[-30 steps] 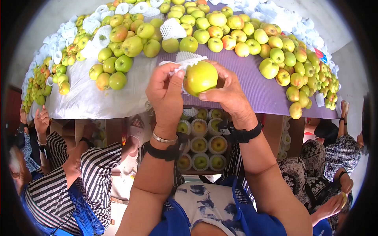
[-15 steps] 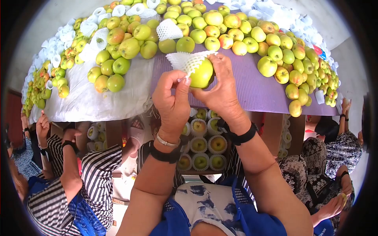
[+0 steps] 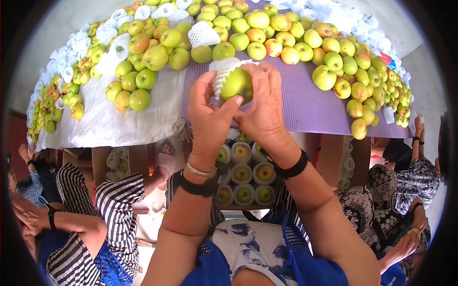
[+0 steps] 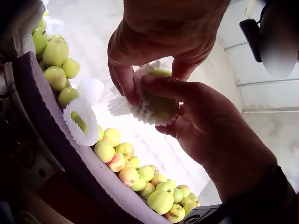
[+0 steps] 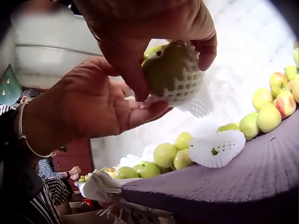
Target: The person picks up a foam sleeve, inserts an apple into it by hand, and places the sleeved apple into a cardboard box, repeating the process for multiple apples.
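Note:
Above the purple mat, both hands hold one green apple [image 3: 241,86] partly covered by a white foam net [image 3: 223,80]. My right hand [image 3: 265,105] grips the apple from the right, its fingers curled over the top. From the other side my left hand [image 3: 208,109] pinches the foam net against the fruit, thumb across the front. In the right wrist view the net [image 5: 189,86] wraps one side of the apple [image 5: 163,70], its loose end flaring outward. The bare stem end faces that camera.
Loose apples [image 3: 350,71] are heaped along the back and right of the purple mat [image 3: 305,105], more on white sheeting [image 3: 71,128]. Foam nets [image 3: 353,24] pile behind. Below the table edge, a box holds netted apples [image 3: 241,174]. People sit at left and right.
The foam net, bunched behind the apple at first, now covers its left side. My left hand has shifted from the net's edge to beside the apple, thumb across it.

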`<state>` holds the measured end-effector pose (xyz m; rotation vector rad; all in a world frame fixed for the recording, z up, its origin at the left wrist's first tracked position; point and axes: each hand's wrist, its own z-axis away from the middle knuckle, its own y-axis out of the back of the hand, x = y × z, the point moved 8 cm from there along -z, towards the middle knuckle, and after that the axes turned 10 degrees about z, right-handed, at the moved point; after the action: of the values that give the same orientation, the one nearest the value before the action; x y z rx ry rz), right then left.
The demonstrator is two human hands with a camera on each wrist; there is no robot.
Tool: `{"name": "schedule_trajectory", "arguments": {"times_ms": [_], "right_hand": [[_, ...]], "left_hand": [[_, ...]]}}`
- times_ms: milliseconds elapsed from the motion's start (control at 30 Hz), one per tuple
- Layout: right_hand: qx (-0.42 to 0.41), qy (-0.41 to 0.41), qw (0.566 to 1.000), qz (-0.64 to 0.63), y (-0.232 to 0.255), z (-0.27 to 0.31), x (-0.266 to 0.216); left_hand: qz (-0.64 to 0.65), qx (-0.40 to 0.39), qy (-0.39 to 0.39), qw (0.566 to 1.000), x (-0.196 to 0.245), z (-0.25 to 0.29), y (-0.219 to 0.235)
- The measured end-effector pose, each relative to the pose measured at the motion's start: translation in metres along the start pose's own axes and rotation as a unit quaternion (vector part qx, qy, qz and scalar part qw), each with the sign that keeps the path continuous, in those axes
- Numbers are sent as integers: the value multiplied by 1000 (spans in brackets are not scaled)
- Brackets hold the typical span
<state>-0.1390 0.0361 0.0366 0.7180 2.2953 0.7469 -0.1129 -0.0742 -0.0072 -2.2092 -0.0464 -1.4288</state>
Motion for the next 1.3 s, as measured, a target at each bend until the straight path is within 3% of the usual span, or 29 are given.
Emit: {"name": "schedule_trajectory", "arguments": {"times_ms": [100, 200, 300, 400, 600, 800, 1100, 1200, 1300], "right_hand": [[-51, -33, 979, -195, -2, -7, 12], [-57, -127, 923, -359, -8, -8, 35], [-59, -110, 954, -273, 2, -10, 29], [-25, -78, 956, -281, -4, -9, 44], [-47, -33, 942, -330, 3, -10, 32], [-55, -70, 924, -373, -5, -8, 36], [-15, -3, 969, -245, 3, -8, 13], [32, 31, 985, -169, 6, -2, 7], [75, 9, 987, -140, 9, 3, 4]], "left_hand": [[76, 33, 62, 995, -6, -4, 14], [95, 32, 85, 991, -6, -5, 17], [29, -35, 16, 999, -1, -2, 5], [17, -53, 6, 998, 0, -1, 0], [57, -7, 36, 998, -6, -3, 12], [134, 25, 59, 989, -6, -2, 17], [183, 35, 76, 980, -10, -2, 20], [188, 38, 76, 978, -9, -2, 15], [213, 48, 85, 972, -12, -1, 13]]}}
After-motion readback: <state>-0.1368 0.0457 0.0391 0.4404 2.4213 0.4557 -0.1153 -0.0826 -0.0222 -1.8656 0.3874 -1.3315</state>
